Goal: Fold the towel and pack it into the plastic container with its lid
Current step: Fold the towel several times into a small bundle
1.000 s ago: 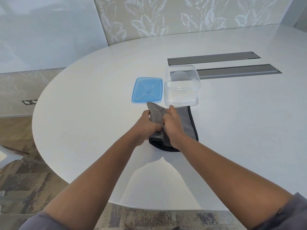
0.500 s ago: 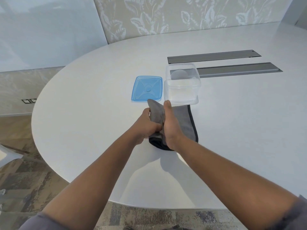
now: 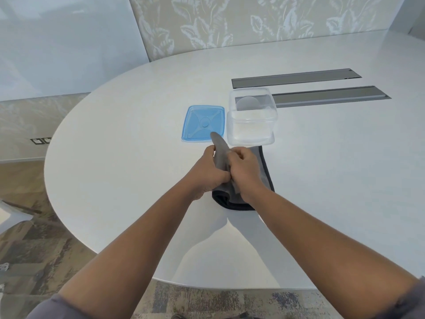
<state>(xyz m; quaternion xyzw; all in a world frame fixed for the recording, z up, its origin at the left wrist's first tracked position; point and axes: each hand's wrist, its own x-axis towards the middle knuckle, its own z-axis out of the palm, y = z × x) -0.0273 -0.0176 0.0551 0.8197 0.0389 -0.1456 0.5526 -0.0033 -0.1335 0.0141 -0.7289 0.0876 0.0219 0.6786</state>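
On table (image 3: 115, 157): both hands clenched on grey towel (image 3: 264, 171).

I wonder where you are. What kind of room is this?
Probably an office meeting room: a big white oval table with two grey cable hatches set into it, carpet on the floor, and leaf-patterned wall panels.

The left hand (image 3: 208, 172) and the right hand (image 3: 246, 173) cover the middle of the grey towel (image 3: 264, 166), so its folds there cannot be seen. The fingertips are tucked into the cloth and hidden. One towel tip covers a corner of the blue lid (image 3: 202, 123). The table (image 3: 115, 157) is cut off at the right edge. The arms hide part of its near edge.
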